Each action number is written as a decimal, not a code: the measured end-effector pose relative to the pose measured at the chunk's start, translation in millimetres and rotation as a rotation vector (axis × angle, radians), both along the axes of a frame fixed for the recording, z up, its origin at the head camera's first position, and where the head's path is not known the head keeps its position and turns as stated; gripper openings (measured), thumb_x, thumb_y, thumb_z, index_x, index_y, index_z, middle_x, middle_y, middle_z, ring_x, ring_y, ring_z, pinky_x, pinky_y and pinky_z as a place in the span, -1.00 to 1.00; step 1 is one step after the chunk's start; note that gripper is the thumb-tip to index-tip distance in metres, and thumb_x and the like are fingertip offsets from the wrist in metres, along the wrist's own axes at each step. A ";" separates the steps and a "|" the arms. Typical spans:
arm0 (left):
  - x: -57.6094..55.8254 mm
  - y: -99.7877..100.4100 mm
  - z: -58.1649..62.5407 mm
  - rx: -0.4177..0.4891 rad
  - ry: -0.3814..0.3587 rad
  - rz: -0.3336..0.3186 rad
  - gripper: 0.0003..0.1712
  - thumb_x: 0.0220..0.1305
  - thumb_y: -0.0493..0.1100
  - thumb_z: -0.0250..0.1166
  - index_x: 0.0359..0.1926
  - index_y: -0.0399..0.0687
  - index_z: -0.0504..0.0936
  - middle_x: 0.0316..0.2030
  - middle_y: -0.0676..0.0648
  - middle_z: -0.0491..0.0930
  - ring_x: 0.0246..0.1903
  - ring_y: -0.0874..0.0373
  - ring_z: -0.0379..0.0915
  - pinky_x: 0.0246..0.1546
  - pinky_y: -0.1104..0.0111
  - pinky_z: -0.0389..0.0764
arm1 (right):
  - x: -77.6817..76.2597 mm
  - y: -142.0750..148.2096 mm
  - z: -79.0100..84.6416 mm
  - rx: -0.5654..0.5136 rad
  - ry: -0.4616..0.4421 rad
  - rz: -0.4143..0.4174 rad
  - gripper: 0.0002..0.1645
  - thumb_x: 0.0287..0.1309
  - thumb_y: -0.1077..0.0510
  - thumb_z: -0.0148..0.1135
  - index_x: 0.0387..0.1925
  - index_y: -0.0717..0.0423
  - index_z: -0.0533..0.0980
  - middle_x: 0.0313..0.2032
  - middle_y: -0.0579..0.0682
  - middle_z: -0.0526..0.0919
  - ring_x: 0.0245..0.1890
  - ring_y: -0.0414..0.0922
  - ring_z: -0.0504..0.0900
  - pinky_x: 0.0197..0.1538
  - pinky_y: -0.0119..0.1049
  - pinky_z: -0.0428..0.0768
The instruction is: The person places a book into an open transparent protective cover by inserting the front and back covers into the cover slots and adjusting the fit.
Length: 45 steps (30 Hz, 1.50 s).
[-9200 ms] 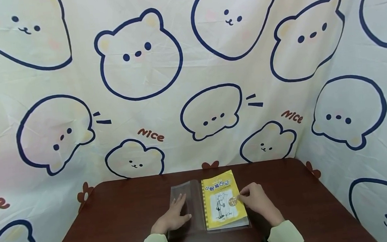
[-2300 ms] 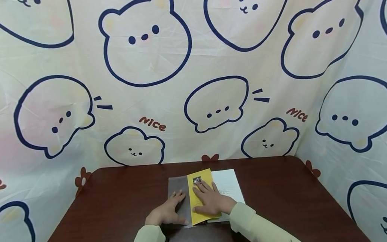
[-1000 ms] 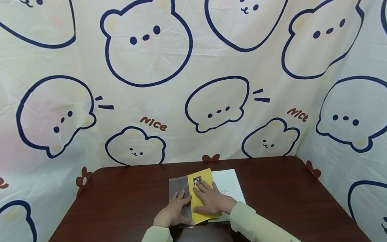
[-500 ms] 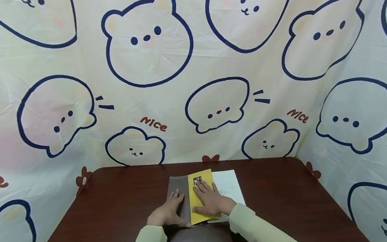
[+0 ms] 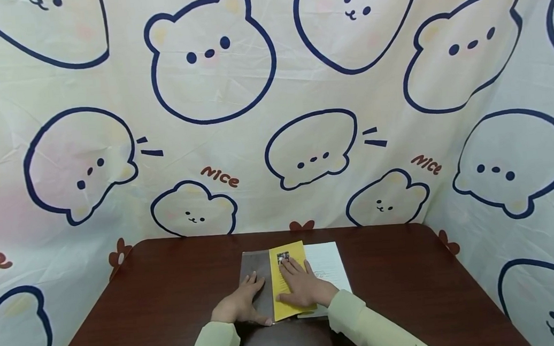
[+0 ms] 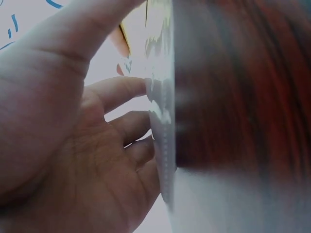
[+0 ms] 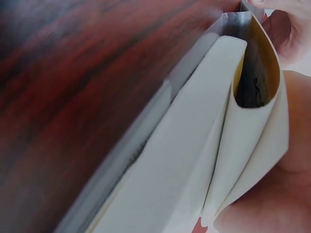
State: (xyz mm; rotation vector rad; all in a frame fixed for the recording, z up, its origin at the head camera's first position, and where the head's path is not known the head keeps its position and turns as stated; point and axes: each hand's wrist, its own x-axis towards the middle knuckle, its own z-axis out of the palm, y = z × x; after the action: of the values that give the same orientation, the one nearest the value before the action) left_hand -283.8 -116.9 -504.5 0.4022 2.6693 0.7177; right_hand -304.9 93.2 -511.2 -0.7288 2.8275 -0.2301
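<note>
A book lies opened on the table, its white page (image 5: 328,260) on the right. Its yellow cover flap (image 5: 292,249) is turned over to the left, and my right hand (image 5: 303,289) presses on it with spread fingers. To the left extends a clear plastic book cover (image 5: 254,261). My left hand (image 5: 235,305) rests on that plastic, thumb near its lower edge. Seen from the left wrist, the fingertips meet the plastic edge (image 6: 164,131). In the right wrist view the thick page block (image 7: 180,141) shows, with the flap curved above it.
The dark brown wooden table (image 5: 168,277) extends around the book on all sides. Behind and beside it hangs a pale curtain (image 5: 246,143) printed with cartoon bears.
Earlier the book lay closed, yellow front up, my right hand at its right edge. Now its cover is turned left under that hand. Lately the left hand has shifted slightly left on the plastic.
</note>
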 end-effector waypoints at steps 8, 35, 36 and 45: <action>0.3 1.3 2.2 -0.007 0.007 -0.003 0.25 -0.17 0.02 0.74 0.53 -0.14 0.31 0.60 -0.31 0.03 0.59 -0.30 -0.11 0.43 -0.25 0.24 | -4.3 2.4 1.1 -0.003 -0.015 0.049 0.01 0.42 -0.40 0.01 0.61 0.11 0.07 0.64 0.06 0.00 0.67 0.06 -0.14 0.59 0.27 -0.16; -0.6 2.9 -1.2 -0.009 0.031 -0.014 0.25 -0.17 0.05 0.74 0.53 -0.12 0.32 0.59 -0.32 0.06 0.59 -0.31 -0.09 0.41 -0.25 0.27 | -0.2 -4.4 -2.6 0.030 0.035 0.012 0.01 0.39 -0.42 0.06 0.61 0.04 0.11 0.63 0.02 0.04 0.66 0.04 -0.10 0.60 0.24 -0.09; -0.6 3.1 -1.3 -0.014 0.032 -0.015 0.25 -0.17 0.06 0.73 0.53 -0.12 0.31 0.59 -0.32 0.06 0.59 -0.31 -0.09 0.41 -0.25 0.28 | -0.4 -4.5 -2.5 0.030 0.037 0.014 0.01 0.39 -0.42 0.06 0.61 0.04 0.11 0.63 0.02 0.05 0.66 0.05 -0.11 0.60 0.24 -0.09; 2.1 6.3 -1.1 -0.032 0.049 -0.043 0.23 -0.10 0.07 0.70 0.54 -0.16 0.28 0.59 -0.35 0.02 0.59 -0.33 -0.11 0.39 -0.26 0.30 | -1.6 0.4 4.5 0.064 -0.029 0.091 0.29 0.15 -0.59 0.18 0.64 0.04 0.00 0.65 0.04 -0.06 0.67 0.05 -0.20 0.60 0.25 -0.17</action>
State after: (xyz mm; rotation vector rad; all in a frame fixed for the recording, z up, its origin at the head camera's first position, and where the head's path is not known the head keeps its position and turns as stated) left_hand -281.7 -110.6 -505.6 0.4724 2.7054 0.6592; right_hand -306.5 93.6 -506.8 -0.8308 2.7525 -0.1332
